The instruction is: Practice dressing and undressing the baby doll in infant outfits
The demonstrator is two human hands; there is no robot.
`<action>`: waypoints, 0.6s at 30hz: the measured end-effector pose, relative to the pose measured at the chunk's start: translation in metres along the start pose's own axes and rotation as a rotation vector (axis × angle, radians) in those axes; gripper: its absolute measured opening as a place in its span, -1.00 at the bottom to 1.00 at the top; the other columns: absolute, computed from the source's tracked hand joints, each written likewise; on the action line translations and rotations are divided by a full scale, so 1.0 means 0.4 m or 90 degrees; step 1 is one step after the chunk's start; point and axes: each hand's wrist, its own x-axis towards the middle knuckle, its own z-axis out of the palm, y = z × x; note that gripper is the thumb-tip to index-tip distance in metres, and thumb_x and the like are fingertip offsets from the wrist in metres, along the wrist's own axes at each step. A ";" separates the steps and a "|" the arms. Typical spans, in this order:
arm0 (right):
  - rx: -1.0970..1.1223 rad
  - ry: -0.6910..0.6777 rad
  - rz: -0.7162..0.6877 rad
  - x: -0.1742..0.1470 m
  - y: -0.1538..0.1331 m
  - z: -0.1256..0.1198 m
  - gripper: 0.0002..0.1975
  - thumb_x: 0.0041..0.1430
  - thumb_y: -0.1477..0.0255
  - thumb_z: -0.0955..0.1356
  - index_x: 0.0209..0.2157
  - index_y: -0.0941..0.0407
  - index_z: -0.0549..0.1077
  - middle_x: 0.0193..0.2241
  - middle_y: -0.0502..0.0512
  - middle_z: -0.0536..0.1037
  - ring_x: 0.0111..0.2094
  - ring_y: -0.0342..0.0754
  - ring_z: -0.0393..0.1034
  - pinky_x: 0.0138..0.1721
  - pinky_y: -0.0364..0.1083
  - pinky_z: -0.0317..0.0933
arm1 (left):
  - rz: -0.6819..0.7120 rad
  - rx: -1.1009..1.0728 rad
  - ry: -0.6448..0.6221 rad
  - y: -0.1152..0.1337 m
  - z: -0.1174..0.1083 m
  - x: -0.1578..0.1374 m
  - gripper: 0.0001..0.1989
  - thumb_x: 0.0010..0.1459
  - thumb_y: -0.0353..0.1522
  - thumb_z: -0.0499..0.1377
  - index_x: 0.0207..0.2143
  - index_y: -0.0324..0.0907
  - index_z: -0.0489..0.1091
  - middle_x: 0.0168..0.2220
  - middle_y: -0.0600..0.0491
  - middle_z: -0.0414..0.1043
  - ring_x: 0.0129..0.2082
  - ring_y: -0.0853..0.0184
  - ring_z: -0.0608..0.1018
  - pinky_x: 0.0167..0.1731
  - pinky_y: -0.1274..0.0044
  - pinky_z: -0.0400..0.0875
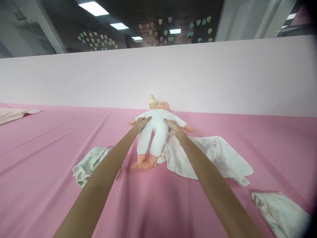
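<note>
A baby doll point(158, 119) with a white cloth body lies on its back on the pink sheet point(153, 205), head toward the wall and bare feet toward me. My left hand point(143, 123) grips one side of its torso, thumb on the front. On the opposite side my right hand point(172, 127) holds the torso the same way, thumb on top. The fingers of both hands are mostly hidden beneath or behind the doll. A white baby garment point(210, 152) with small marks is spread out beside the doll, partly under my right forearm.
A cream pump bottle point(153, 102) stands by the doll's head at the white wall point(158, 76). Folded patterned cloth point(92, 163) lies left of the doll. Another folded cloth point(281, 211) is at the lower right, and a pale cloth point(15, 114) at the far left.
</note>
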 end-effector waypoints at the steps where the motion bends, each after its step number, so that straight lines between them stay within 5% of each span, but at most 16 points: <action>1: 0.014 -0.001 0.002 -0.005 -0.030 -0.005 -0.57 0.11 0.47 0.38 0.01 0.28 0.30 -0.07 0.27 0.50 -0.14 -0.04 0.44 -0.11 -0.05 0.36 | 0.020 -0.026 0.000 0.027 -0.004 -0.009 -0.63 -0.04 -0.18 0.29 -0.28 -0.30 0.43 -0.24 -0.17 0.52 -0.25 0.19 0.57 -0.24 0.41 0.46; 5: 0.063 -0.031 -0.044 -0.051 -0.169 -0.038 -0.74 0.15 0.47 0.35 -0.12 0.26 0.39 -0.12 0.20 0.53 -0.19 -0.09 0.46 -0.13 -0.10 0.38 | 0.131 -0.145 -0.039 0.162 -0.016 -0.091 -0.64 -0.02 -0.20 0.28 -0.25 -0.30 0.43 -0.20 -0.13 0.53 -0.22 0.22 0.57 -0.24 0.47 0.49; 10: 0.069 -0.056 -0.147 -0.193 -0.302 -0.156 -0.77 0.10 0.46 0.39 -0.19 0.27 0.43 -0.23 0.16 0.57 -0.21 -0.05 0.48 -0.13 -0.07 0.40 | 0.232 -0.169 -0.170 0.278 0.037 -0.290 -0.54 0.00 -0.19 0.26 -0.08 -0.25 0.38 -0.16 -0.10 0.51 -0.16 0.16 0.55 -0.18 0.36 0.48; 13: 0.026 -0.030 -0.124 -0.293 -0.312 -0.257 -0.76 0.11 0.45 0.38 -0.19 0.26 0.44 -0.25 0.16 0.57 -0.21 -0.03 0.48 -0.13 -0.07 0.40 | 0.272 -0.162 -0.183 0.267 0.116 -0.408 -0.52 -0.01 -0.20 0.27 -0.06 -0.23 0.38 -0.06 -0.09 0.47 -0.07 0.15 0.51 -0.10 0.35 0.44; 18: -0.002 -0.023 -0.010 -0.400 -0.211 -0.401 -0.75 0.11 0.46 0.37 -0.14 0.22 0.43 -0.23 0.17 0.58 -0.22 -0.01 0.48 -0.15 -0.06 0.40 | 0.247 -0.158 -0.206 0.144 0.243 -0.523 -0.55 -0.01 -0.18 0.27 -0.08 -0.21 0.39 -0.08 -0.09 0.48 -0.09 0.14 0.51 -0.11 0.33 0.43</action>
